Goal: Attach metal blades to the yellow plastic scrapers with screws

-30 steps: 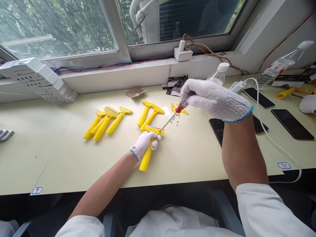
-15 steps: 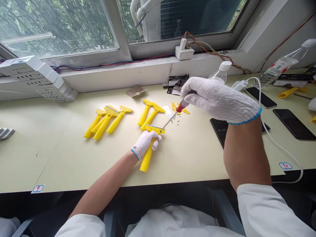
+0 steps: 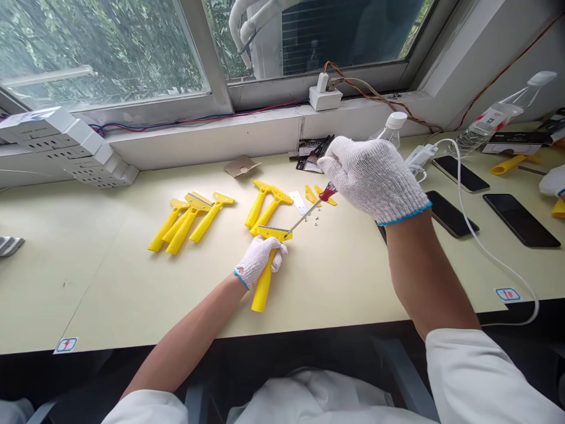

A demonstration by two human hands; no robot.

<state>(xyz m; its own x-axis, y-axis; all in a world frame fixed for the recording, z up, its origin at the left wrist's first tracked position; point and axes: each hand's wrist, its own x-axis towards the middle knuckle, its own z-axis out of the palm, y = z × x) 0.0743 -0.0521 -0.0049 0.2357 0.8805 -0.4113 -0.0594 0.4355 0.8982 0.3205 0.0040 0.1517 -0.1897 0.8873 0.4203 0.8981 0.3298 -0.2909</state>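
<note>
My left hand [image 3: 261,257], in a white knit glove, is wrapped round the neck of a yellow scraper [image 3: 263,288] with a blade along its head. In my gloved right hand [image 3: 373,176] is a screwdriver [image 3: 327,192], its red and clear handle mostly covered by my fingers. The screwdriver's tip meets the right end of the scraper's head. Behind it lie two more yellow scrapers [image 3: 276,203], a flat metal blade [image 3: 298,202], loose yellow plates [image 3: 320,194] and several small screws [image 3: 316,221]. Further left rests a group of yellow scrapers [image 3: 189,221].
Several phones [image 3: 521,220] and a white cable [image 3: 459,176] lie on the right, near plastic bottles [image 3: 497,118]. White boxes [image 3: 66,147] are stacked at the left by the window. A cardboard piece [image 3: 242,166] lies at the back. Another gloved hand [image 3: 552,180] shows at the right edge.
My right hand has turned about the screwdriver's handle, the wrist swinging left. The screwdriver's tip stays on the scraper head, and my left hand keeps its hold. The view has shifted slightly.
</note>
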